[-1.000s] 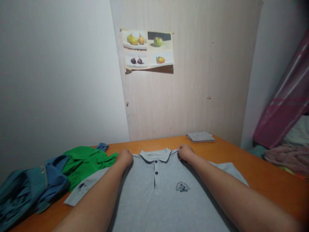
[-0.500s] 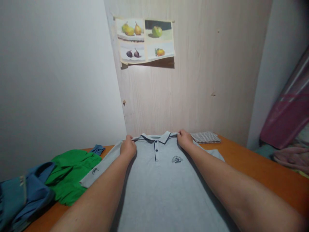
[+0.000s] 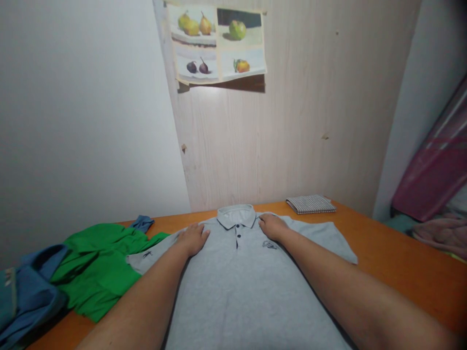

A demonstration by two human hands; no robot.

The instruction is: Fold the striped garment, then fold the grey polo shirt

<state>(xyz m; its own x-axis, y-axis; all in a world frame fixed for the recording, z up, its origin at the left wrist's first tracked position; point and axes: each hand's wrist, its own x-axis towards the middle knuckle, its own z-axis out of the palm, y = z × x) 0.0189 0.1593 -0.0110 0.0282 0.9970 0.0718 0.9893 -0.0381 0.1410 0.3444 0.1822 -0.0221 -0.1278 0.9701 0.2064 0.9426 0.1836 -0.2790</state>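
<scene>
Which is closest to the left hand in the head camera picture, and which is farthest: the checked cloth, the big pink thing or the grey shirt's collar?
1. Collar: just right of the left hand.
2. Checked cloth: farther right, at the table's back.
3. Big pink thing: farthest, by the picture's right edge.

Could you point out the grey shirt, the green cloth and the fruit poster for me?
Grey shirt (image 3: 244, 282): head view, on its front.
Green cloth (image 3: 98, 267): head view, on its middle.
Fruit poster (image 3: 218, 44): head view, at its centre.
</scene>
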